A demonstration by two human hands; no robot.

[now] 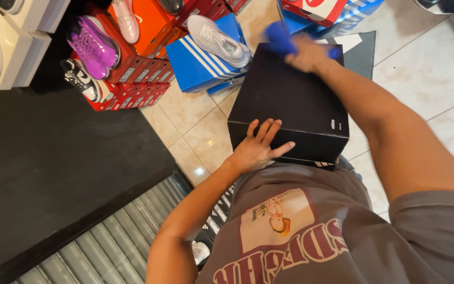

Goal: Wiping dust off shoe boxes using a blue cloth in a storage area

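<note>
We press our left hand point(258, 148), fingers spread wide and flat, on the near corner of a black shoebox point(290, 105) held against our grey printed T-shirt point(311, 231) above the tiled floor point(421, 73). At one o'clock, our right hand point(306, 54), blurred, closes around a blue cloth point(278, 39) on the lid's far edge. Beyond, at eleven o'clock, a white sneaker point(216, 38) tops a blue striped box point(200, 63); a purple shoe point(93, 46) rests on red boxes point(132, 79).

Our left hand point(258, 148) lies flat, fingers spread and pointing forward, forearm bent in from the lower left. Our right hand point(305, 54) reaches far ahead (blurred), arm nearly straight, fingers curled shut.
</note>
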